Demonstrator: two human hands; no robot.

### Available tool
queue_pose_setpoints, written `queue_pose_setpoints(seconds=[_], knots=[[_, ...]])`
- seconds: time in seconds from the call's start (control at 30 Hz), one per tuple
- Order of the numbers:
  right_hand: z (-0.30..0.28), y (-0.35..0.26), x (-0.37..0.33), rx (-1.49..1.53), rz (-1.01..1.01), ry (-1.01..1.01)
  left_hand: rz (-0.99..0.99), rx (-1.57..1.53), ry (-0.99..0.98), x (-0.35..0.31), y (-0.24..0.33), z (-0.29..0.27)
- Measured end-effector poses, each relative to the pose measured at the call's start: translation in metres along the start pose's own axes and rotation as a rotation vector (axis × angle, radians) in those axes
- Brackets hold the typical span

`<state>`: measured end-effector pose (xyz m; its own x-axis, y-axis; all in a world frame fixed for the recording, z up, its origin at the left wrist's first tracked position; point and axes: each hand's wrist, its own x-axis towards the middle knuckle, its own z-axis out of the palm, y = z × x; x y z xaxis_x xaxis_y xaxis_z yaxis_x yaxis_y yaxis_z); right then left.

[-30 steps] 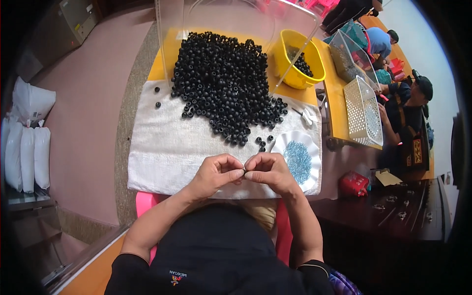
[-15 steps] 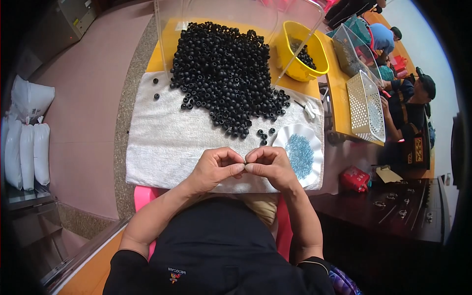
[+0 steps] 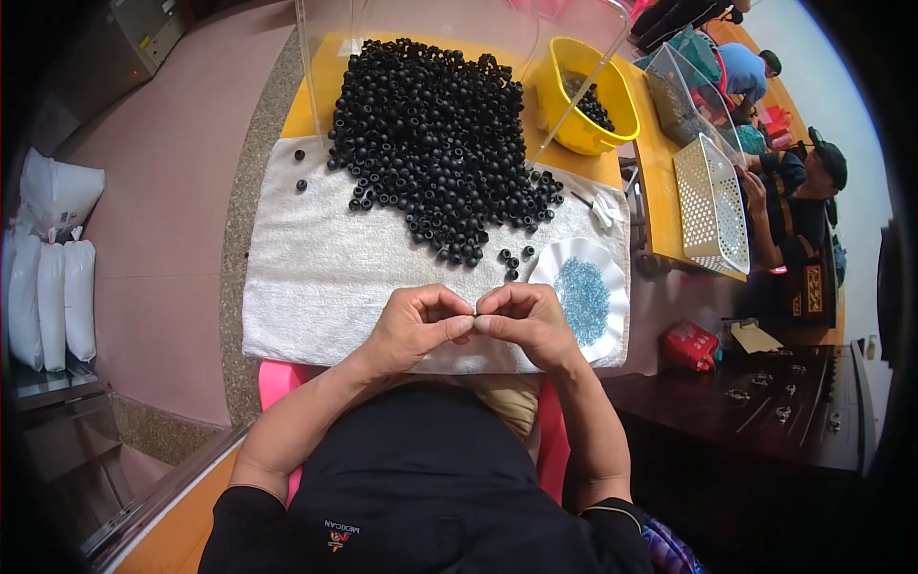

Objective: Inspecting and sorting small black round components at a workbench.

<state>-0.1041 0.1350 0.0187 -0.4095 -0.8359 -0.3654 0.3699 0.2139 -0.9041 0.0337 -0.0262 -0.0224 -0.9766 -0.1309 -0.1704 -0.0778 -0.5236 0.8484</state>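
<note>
My left hand (image 3: 421,323) and my right hand (image 3: 527,319) meet over the near edge of a white towel (image 3: 306,277), both closed in a pinch. Between the touching fingertips is something small and dark, mostly hidden; its kind does not show. Beyond my hands spreads a large heap of small black hollow caps (image 3: 430,143). A few loose black caps (image 3: 513,263) lie just ahead of my right hand. Beside that hand is a white scalloped dish (image 3: 617,320) holding tiny clear-blue pieces (image 3: 585,301).
Behind the heap stands a clear plastic bin (image 3: 449,21). A yellow tub (image 3: 626,129) with more black caps is at the far right, near a small white tool (image 3: 604,212). A perforated white basket (image 3: 703,206) sits on another table, where a person (image 3: 798,210) works. White sacks (image 3: 53,297) stand at left.
My hands stay pinched together in almost the same place. At the far right, the other person's hand has risen slightly above the basket's edge.
</note>
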Motion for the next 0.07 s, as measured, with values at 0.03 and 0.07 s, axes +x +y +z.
queue_pose_setpoints(seconds=[0.03, 0.07], knots=[[0.0008, 0.0005, -0.0002, -0.026, -0.023, 0.006, 0.009, 0.006, 0.005, -0.0001, -0.0003, 0.0001], [0.0016, 0.0007, -0.0008, -0.083, -0.036, 0.019, 0.009, 0.005, 0.005, -0.0001, -0.0004, 0.0003]])
